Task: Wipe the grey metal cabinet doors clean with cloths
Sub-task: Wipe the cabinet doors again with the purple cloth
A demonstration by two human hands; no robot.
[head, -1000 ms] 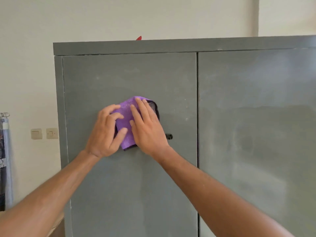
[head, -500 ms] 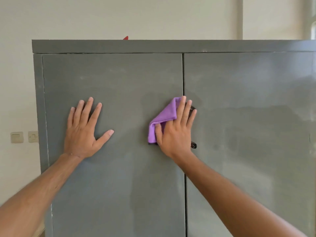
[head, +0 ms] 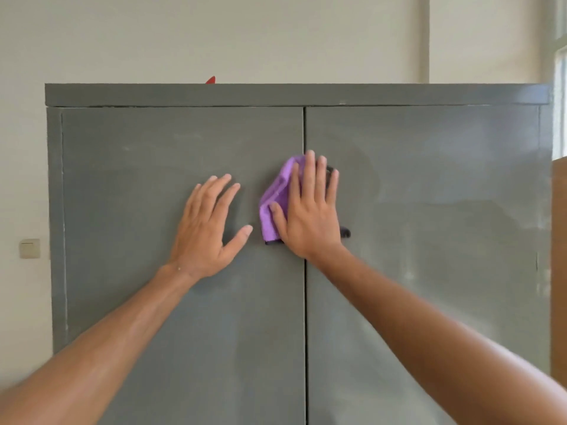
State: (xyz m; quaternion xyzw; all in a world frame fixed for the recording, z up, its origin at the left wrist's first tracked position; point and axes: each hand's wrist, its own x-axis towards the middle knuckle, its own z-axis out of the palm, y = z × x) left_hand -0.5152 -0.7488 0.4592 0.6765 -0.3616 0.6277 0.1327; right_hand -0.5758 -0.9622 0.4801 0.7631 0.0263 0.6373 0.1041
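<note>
A grey metal cabinet fills the view, with a left door (head: 153,302) and a right door (head: 429,210) meeting at a centre seam. My right hand (head: 310,216) lies flat with straight fingers over that seam and presses a folded purple cloth (head: 274,204) against the doors. A dark handle (head: 345,232) pokes out from under this hand. My left hand (head: 208,228) rests flat on the left door with spread fingers, a short gap away from the cloth, holding nothing.
A red tip (head: 211,80) shows above the cabinet top (head: 276,95). Wall switches (head: 30,248) sit on the pale wall at the left. A window (head: 560,87) and a brown panel (head: 559,271) stand at the right edge.
The hands parted over the cloth; my right hand slid it right from the left door to the centre seam. My left hand went flat on the door, then closer to the cloth.
</note>
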